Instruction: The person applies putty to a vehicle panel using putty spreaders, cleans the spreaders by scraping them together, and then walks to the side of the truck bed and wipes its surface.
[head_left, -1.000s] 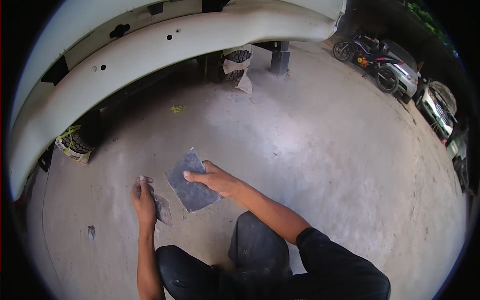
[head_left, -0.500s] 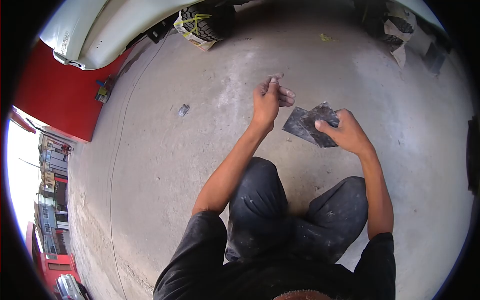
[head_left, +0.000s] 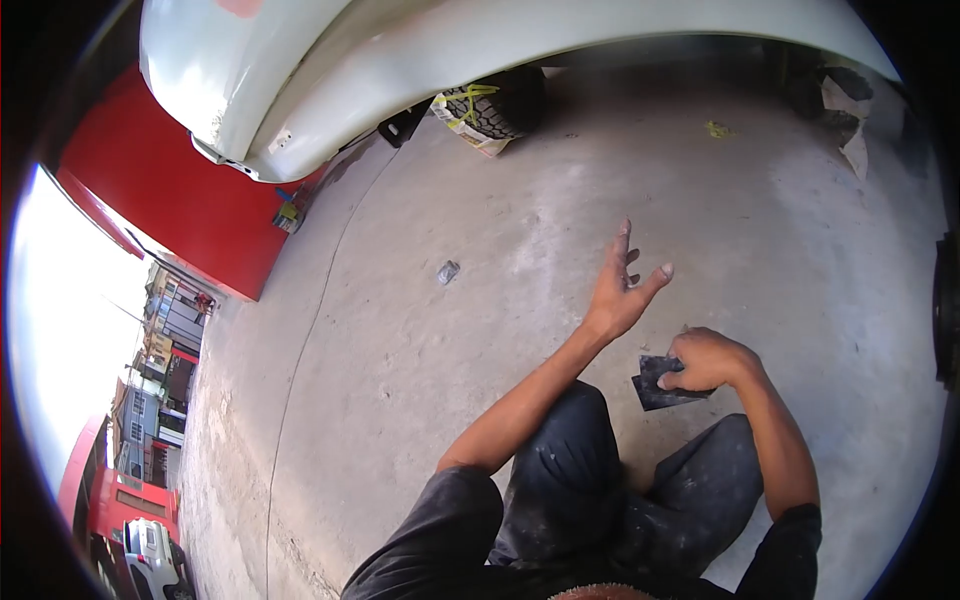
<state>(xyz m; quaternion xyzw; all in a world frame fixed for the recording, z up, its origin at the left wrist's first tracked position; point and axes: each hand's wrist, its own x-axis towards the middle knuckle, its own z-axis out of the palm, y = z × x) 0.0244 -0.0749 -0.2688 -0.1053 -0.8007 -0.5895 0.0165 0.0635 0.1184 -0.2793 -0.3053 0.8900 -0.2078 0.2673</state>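
Note:
My left hand (head_left: 622, 290) is raised over the concrete floor with its fingers spread and nothing in it. Lower and to its right, my right hand (head_left: 705, 362) grips dark, thin sheets (head_left: 655, 392) between thumb and fingers. They overlap and stick out to the left, in front of my knees. Above both hands curves the pale body panel of a vehicle (head_left: 520, 60), touched by neither hand. Under it is a tire (head_left: 490, 110) partly covered with paper and yellow tape.
A small crumpled grey piece (head_left: 448, 271) lies on the floor. A red wall (head_left: 190, 190) with a small container (head_left: 289, 217) at its foot stands at the left. Yellow scraps (head_left: 718, 129) lie near the vehicle. A white car (head_left: 150, 560) is at the lower left.
The view has swung left. My left hand has let go of its thin sheet and opened. My right hand has taken that sheet alongside its own and moved lower, towards my knees.

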